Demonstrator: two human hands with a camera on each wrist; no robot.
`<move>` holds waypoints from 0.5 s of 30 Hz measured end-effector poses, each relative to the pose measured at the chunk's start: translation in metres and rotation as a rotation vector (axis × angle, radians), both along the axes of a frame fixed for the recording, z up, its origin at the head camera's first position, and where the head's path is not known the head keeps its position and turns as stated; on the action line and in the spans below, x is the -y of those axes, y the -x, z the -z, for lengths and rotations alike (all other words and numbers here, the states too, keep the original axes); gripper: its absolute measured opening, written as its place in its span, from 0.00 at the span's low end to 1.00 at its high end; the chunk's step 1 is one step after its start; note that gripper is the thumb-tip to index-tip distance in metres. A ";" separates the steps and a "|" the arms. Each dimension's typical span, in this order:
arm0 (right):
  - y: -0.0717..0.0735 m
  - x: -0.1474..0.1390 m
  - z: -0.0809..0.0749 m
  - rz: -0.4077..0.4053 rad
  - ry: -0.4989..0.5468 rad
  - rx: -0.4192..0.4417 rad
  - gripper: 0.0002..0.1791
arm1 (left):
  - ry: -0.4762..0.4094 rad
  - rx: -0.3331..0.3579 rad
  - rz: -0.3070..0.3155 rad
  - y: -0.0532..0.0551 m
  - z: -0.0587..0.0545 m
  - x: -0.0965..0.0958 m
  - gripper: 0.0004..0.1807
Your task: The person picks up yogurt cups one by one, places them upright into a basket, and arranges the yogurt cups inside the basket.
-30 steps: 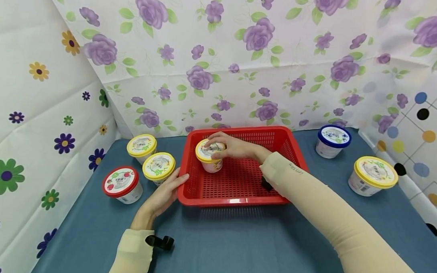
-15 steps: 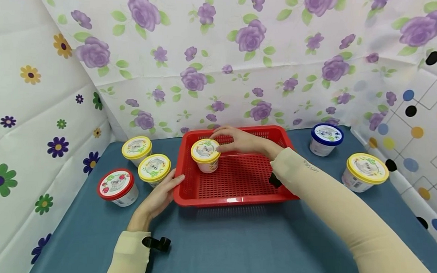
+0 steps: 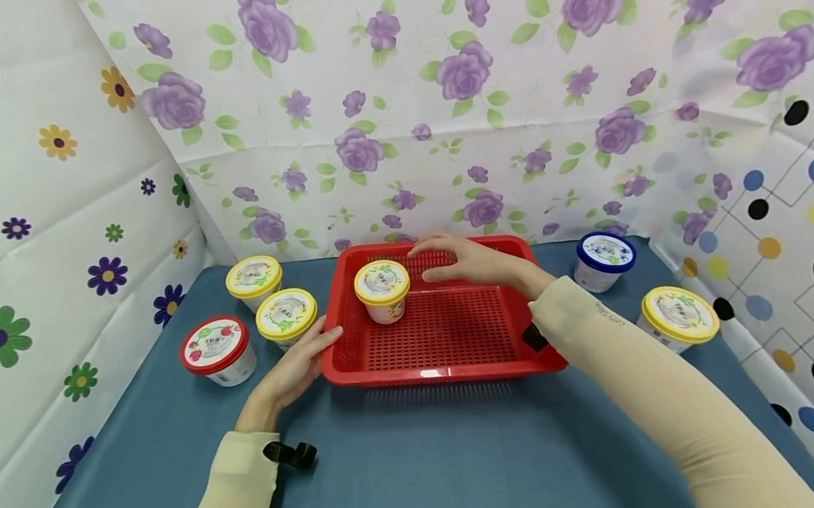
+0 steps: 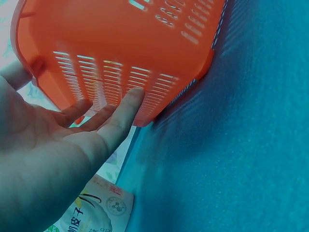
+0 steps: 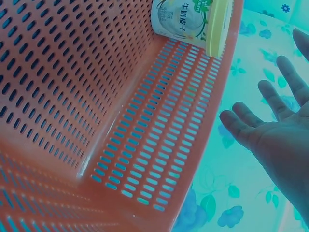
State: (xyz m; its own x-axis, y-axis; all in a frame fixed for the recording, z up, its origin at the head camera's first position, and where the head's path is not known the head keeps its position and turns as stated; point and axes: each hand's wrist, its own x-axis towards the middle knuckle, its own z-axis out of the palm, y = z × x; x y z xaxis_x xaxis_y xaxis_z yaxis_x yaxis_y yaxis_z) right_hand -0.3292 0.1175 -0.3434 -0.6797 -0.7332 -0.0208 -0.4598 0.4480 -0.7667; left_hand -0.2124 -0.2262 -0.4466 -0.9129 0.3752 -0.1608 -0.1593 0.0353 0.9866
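Observation:
Inside the red plastic basket [image 3: 436, 375], near its left end, stands a tub with a yellow lid [image 3: 382, 281]; the right wrist view shows this tub [image 5: 186, 21] too. My right hand [image 3: 470, 260] hovers over the back of the basket, just right of the tub, fingers spread and holding nothing. My left hand [image 3: 300, 366] grips the basket's left end, thumb at the rim and fingers [image 4: 126, 108] against the slotted outer wall. Beside that hand stands another yellow-lidded tub [image 3: 287, 314], partly hidden by it.
Further left are a red-lidded tub [image 3: 215, 348] and a yellow-lidded tub [image 3: 254, 276]. On the right stand a blue-lidded tub [image 3: 605, 259] and a yellow-lidded tub [image 3: 678, 316], partly behind the right sleeve. A flowered sheet [image 3: 359, 80] hangs behind the blue table [image 3: 413, 463].
My right hand has let go of the yellow-lidded tub in the basket and moved right, away from it. The left hand has stayed on the basket. The head view has shifted slightly.

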 end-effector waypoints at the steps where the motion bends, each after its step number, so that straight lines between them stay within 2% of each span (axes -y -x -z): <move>1: 0.000 -0.002 0.000 0.005 -0.003 0.004 0.28 | 0.001 0.001 -0.001 0.000 0.000 0.000 0.35; 7: 0.001 -0.012 0.000 0.038 -0.011 0.012 0.28 | 0.004 0.003 -0.004 0.000 0.002 0.000 0.36; 15: 0.002 -0.027 -0.001 0.050 0.041 0.016 0.26 | 0.002 -0.001 -0.006 0.000 0.000 0.001 0.36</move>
State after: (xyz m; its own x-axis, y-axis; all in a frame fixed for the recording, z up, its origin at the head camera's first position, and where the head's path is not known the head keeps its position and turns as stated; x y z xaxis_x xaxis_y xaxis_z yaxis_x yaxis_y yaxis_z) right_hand -0.3315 0.1448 -0.3421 -0.7153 -0.6988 -0.0027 -0.4248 0.4379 -0.7923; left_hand -0.2125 -0.2271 -0.4469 -0.9153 0.3694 -0.1606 -0.1583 0.0367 0.9867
